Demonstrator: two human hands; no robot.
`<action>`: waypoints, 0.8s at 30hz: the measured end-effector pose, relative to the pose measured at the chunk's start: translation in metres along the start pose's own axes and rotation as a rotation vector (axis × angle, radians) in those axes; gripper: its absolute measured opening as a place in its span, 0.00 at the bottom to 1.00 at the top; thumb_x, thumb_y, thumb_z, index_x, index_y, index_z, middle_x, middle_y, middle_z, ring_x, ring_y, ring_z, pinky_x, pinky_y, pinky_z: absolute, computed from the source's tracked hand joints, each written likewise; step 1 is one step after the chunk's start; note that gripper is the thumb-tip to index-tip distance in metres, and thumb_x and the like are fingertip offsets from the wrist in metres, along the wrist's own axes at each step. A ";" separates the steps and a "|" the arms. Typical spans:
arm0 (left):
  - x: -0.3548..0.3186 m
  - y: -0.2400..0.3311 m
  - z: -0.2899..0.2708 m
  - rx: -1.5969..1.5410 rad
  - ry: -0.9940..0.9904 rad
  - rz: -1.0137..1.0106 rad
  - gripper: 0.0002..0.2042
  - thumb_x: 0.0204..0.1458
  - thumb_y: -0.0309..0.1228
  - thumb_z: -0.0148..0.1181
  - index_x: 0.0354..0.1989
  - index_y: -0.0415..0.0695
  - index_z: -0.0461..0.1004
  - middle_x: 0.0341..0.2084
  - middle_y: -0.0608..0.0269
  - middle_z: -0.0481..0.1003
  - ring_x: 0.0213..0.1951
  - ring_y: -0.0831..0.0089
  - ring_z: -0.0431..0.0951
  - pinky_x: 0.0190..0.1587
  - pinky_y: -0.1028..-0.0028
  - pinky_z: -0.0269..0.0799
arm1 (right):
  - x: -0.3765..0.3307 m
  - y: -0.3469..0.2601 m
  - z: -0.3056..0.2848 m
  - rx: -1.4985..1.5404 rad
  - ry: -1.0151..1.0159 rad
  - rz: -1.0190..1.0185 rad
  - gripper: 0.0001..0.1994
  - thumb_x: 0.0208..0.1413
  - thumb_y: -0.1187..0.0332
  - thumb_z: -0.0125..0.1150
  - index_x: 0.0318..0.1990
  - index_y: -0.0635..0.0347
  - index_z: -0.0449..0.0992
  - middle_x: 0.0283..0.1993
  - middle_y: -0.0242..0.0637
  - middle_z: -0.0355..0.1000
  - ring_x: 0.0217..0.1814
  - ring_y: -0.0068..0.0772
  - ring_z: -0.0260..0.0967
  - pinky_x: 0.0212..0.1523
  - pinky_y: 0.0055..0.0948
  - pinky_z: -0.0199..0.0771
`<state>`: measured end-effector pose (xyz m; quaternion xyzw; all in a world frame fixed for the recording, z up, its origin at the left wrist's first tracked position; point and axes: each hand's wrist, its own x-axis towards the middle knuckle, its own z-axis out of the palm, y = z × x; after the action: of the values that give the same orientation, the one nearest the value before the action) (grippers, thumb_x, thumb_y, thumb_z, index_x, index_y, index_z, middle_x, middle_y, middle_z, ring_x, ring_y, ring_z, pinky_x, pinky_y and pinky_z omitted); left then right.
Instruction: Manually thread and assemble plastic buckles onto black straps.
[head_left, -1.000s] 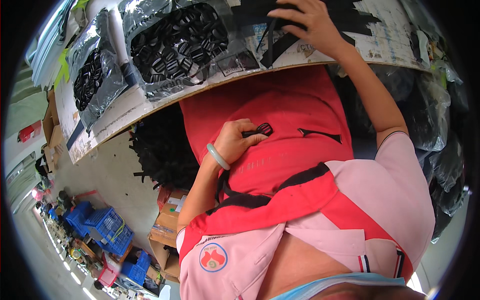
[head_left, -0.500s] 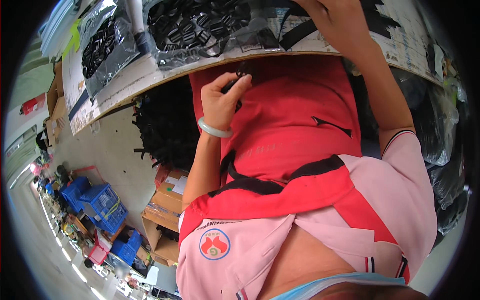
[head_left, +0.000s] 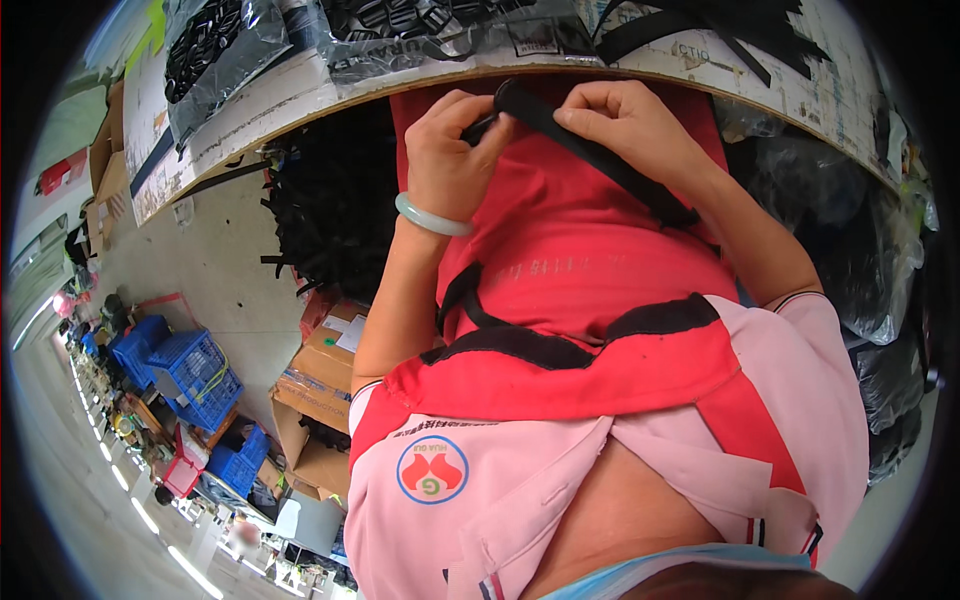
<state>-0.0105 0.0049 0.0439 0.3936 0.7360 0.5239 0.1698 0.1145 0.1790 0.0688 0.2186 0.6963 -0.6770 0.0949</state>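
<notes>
My left hand (head_left: 447,155), with a pale bangle on the wrist, is closed on a small black plastic buckle (head_left: 480,128), mostly hidden by the fingers. A black webbing strap (head_left: 625,178) has its looped end beside the buckle; whether it passes through the buckle I cannot tell. My right hand (head_left: 635,125) pinches the strap a short way from that end. From there the strap slants down to the right across the red apron (head_left: 560,220). Both hands are just in front of the table edge.
On the worktable (head_left: 290,125) lie a clear bag of black buckles (head_left: 400,18), another bag of black parts (head_left: 205,50) and loose black straps (head_left: 730,25). A dark heap (head_left: 330,210) and an open carton (head_left: 315,390) stand at left; plastic-wrapped bundles (head_left: 850,230) at right.
My right hand has come down from over the table to beside the left, bringing a black strap. My left hand has shifted slightly up, still holding the buckle.
</notes>
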 end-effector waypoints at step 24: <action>-0.009 -0.012 0.012 0.151 0.180 0.293 0.08 0.46 0.20 0.64 0.36 0.36 0.77 0.25 0.59 0.75 0.25 0.74 0.75 0.27 0.78 0.69 | 0.033 0.011 0.014 0.248 0.051 -0.151 0.13 0.57 0.63 0.60 0.44 0.63 0.74 0.27 0.31 0.72 0.25 0.16 0.68 0.23 0.15 0.70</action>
<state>-0.0016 0.0036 0.0264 0.4597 0.7203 0.5194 -0.0049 0.0879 0.1705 0.0441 0.1930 0.6239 -0.7573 -0.0017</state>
